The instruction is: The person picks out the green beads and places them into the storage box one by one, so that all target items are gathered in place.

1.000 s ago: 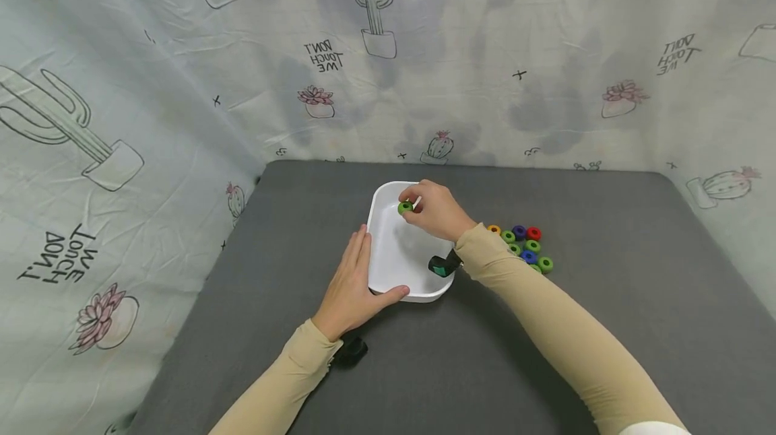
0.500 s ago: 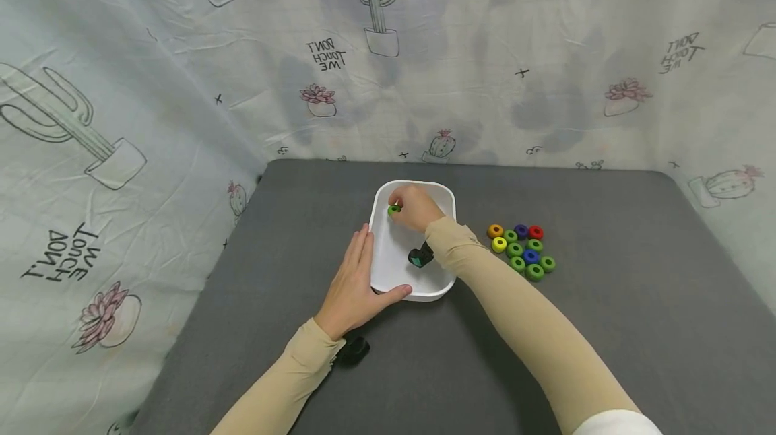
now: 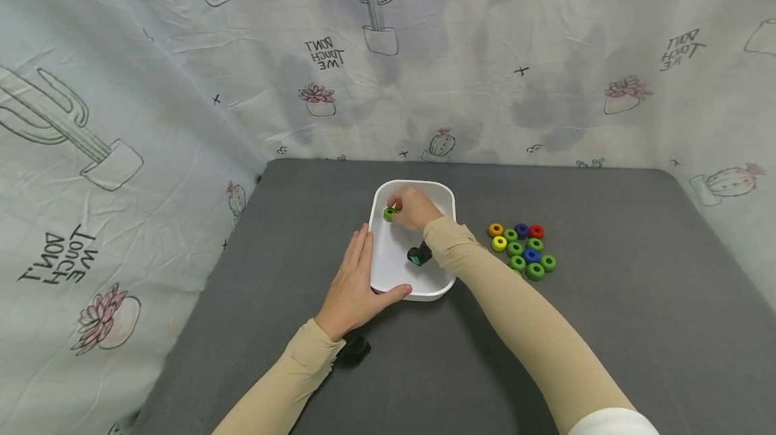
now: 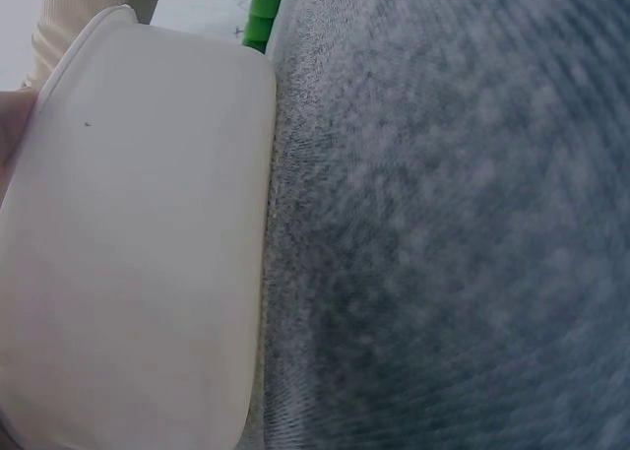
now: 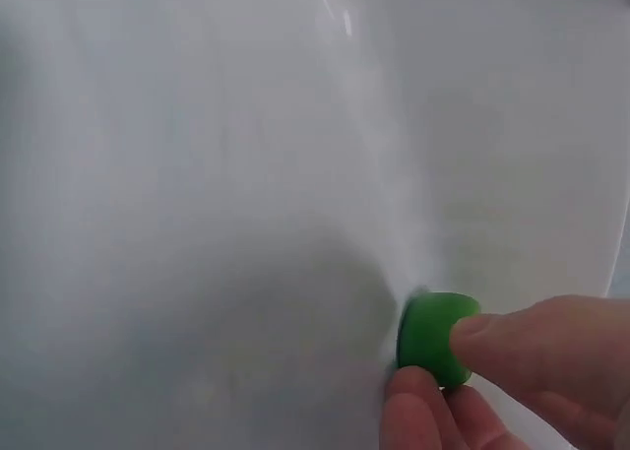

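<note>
A white rounded tray (image 3: 445, 194) sits on the grey table (image 3: 606, 327). My right hand (image 3: 415, 209) reaches into the tray's far left part and pinches a green ring (image 3: 389, 213) between thumb and fingers; the right wrist view shows that green ring (image 5: 433, 338) close to the tray's white bottom. My left hand (image 3: 353, 283) lies flat against the tray's left side, thumb along the near rim. The left wrist view shows the tray's outer wall (image 4: 138, 263).
A cluster of several coloured rings (image 3: 523, 250) in green, yellow, orange, purple, red and blue lies right of the tray. A cactus-print cloth (image 3: 182, 85) hangs behind and to the left. Small black wrist devices (image 3: 353, 349) are on both arms.
My right hand has moved left and down inside the tray with the green ring still pinched. The left hand has stayed in place.
</note>
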Demonstrator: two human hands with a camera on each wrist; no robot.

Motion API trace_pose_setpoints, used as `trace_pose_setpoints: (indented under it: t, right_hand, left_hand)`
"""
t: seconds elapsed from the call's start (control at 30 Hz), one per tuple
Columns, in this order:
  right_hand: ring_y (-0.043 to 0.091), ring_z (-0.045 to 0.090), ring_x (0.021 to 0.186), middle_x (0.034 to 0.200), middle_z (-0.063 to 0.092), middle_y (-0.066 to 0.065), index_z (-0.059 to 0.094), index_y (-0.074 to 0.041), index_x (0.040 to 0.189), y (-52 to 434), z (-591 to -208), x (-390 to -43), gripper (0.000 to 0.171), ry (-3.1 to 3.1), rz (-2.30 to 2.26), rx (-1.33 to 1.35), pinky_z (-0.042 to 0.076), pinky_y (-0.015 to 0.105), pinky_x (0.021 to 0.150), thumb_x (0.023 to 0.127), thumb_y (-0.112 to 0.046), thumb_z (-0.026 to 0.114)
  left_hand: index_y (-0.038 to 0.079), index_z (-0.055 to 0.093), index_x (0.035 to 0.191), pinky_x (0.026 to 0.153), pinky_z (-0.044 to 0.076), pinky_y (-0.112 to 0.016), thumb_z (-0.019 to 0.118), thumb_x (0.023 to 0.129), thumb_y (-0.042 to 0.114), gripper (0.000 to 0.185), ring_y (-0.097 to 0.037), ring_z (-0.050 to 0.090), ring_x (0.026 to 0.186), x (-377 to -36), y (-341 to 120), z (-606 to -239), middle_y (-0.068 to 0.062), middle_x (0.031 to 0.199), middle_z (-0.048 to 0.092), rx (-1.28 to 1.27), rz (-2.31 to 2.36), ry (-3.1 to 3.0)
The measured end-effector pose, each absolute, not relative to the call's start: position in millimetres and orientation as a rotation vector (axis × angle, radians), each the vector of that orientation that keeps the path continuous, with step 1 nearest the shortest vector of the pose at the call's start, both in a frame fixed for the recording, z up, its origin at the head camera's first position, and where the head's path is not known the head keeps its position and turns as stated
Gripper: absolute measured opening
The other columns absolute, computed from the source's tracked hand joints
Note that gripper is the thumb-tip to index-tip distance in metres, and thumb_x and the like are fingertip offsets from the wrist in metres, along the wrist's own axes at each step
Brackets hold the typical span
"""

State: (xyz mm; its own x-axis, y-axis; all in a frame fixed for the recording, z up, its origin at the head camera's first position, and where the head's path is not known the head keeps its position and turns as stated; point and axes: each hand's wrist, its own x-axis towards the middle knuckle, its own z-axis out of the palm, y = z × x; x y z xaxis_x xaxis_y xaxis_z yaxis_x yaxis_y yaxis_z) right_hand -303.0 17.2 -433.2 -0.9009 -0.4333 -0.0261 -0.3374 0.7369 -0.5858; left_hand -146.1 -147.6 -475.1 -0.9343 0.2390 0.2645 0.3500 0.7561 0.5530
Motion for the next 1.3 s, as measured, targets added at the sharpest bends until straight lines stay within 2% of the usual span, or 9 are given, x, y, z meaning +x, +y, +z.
trace_pose_setpoints:
  t: [0.33, 0.67, 0.83, 1.07, 1.3]
  right_hand:
    - [0.026, 0.065, 0.099, 0.11, 0.071, 0.016, 0.072, -0.001, 0.123, 22, -434, -305, 0.03, 2.764, -0.947, -0.6, 0.054, 0.04, 0.089, 0.094, -0.01, 0.075]
    - [0.028, 0.065, 0.108, 0.119, 0.07, 0.016, 0.069, -0.004, 0.129, 31, -417, -293, 0.035, 2.728, -1.004, -0.582, 0.053, 0.042, 0.094, 0.096, -0.015, 0.075]
    - [0.03, 0.066, 0.11, 0.121, 0.069, 0.016, 0.068, -0.002, 0.132, 41, -408, -283, 0.039, 2.699, -1.081, -0.611, 0.055, 0.042, 0.092, 0.097, -0.017, 0.074]
    - [0.029, 0.066, 0.099, 0.118, 0.071, 0.017, 0.069, -0.001, 0.131, 54, -398, -263, 0.039, 2.726, -1.125, -0.698, 0.056, 0.041, 0.086, 0.096, -0.018, 0.075]
    - [0.022, 0.065, 0.09, 0.116, 0.07, 0.014, 0.071, -0.007, 0.127, 66, -385, -231, 0.035, 2.789, -1.134, -0.767, 0.056, 0.036, 0.077, 0.095, -0.02, 0.077]
  left_hand:
    - [-0.003, 0.02, 0.164, 0.122, 0.029, -0.06, 0.075, 0.085, 0.066, 0.119, -0.036, 0.015, 0.161, -145, -147, -475, -0.013, 0.175, 0.014, -0.462, -0.944, -2.774]
    - [-0.002, 0.019, 0.165, 0.122, 0.029, -0.061, 0.075, 0.085, 0.066, 0.119, -0.039, 0.016, 0.161, -145, -147, -474, -0.014, 0.175, 0.013, -0.455, -0.955, -2.777]
    - [-0.002, 0.017, 0.165, 0.123, 0.027, -0.061, 0.074, 0.086, 0.066, 0.119, -0.036, 0.012, 0.162, -144, -147, -474, -0.013, 0.176, 0.011, -0.445, -0.977, -2.797]
    - [0.001, 0.016, 0.166, 0.123, 0.025, -0.061, 0.072, 0.086, 0.069, 0.12, -0.033, 0.01, 0.162, -144, -146, -473, -0.008, 0.176, 0.008, -0.424, -0.991, -2.82]
    - [0.0, 0.016, 0.166, 0.123, 0.026, -0.061, 0.073, 0.086, 0.067, 0.119, -0.033, 0.01, 0.162, -143, -147, -474, -0.008, 0.176, 0.008, -0.416, -0.995, -2.816]
